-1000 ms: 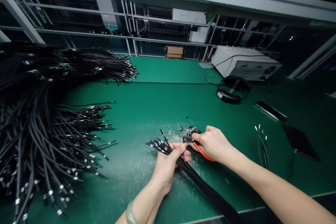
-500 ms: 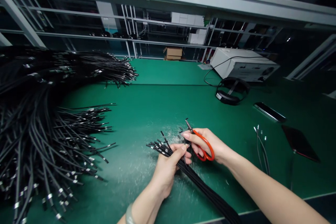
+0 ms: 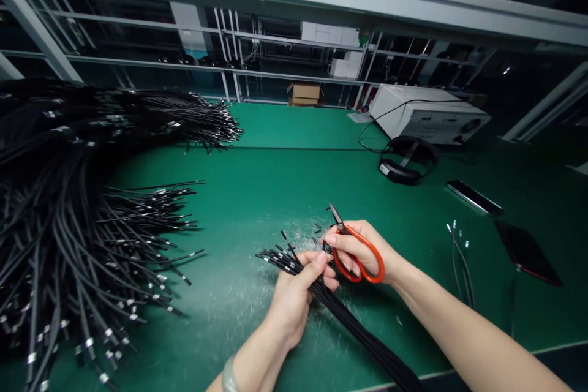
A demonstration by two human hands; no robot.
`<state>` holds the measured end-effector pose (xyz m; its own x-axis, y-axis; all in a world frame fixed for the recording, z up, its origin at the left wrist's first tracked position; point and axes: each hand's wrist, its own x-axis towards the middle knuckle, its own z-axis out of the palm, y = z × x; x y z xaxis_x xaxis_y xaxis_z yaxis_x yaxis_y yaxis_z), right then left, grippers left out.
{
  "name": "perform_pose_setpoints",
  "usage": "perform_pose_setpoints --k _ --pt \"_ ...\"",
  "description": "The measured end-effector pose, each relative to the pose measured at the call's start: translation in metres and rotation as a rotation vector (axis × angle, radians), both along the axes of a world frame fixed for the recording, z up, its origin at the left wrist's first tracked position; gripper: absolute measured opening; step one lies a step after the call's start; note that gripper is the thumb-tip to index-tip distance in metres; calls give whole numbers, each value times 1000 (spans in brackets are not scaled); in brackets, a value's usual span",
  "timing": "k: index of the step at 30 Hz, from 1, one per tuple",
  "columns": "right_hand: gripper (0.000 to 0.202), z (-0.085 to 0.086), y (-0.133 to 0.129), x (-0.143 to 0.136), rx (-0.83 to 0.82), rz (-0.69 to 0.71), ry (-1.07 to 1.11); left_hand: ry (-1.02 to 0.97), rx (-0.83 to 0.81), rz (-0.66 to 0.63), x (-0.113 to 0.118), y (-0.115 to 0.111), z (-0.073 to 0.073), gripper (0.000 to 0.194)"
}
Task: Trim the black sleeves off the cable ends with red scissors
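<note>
Closed around a bundle of black cables [image 3: 353, 327], my left hand [image 3: 296, 294] keeps their ends, marked with white bands, fanned out to the left. One cable end stands up apart from the others. Scissors with red-orange handles [image 3: 374, 257] sit in my right hand [image 3: 358, 245], blades pointing up and away. My right fingertips are close to the left ones, by a short dark piece at the bundle; whether they touch it I cannot tell. Small black offcuts [image 3: 318, 228] and pale scraps lie on the green table [image 3: 257, 184] just beyond my hands.
A large heap of black cables [image 3: 68, 196] covers the table's left side. To the right lie a black headband-like device [image 3: 407, 159], a phone [image 3: 474, 197], a dark flat object [image 3: 528, 251] and a few loose cables [image 3: 462, 263]. A white metal-cased instrument [image 3: 427, 113] stands behind.
My right hand has shifted slightly right, and the scissors have turned so their handles show more broadly. The cable bundle stays in my left hand, almost unmoved.
</note>
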<state>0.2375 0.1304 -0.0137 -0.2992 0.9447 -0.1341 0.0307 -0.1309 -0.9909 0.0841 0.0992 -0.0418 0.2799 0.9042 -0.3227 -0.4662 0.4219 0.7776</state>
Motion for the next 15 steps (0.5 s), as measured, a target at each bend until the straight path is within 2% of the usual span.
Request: perform_pose_setpoints --k 5,9,12,15 --pt "25 -3 3 -1 -68 23 106 -57 34 -24 1 1 0 14" --pt "23 -4 9 6 -192 149 183 -117 61 -68 1 0 2 16" --pt "27 -1 12 13 -251 235 161 -135 57 -128 1 -2 5 21" --pt "21 4 13 15 -255 268 120 -76 47 -151 -1 -3 6 16"
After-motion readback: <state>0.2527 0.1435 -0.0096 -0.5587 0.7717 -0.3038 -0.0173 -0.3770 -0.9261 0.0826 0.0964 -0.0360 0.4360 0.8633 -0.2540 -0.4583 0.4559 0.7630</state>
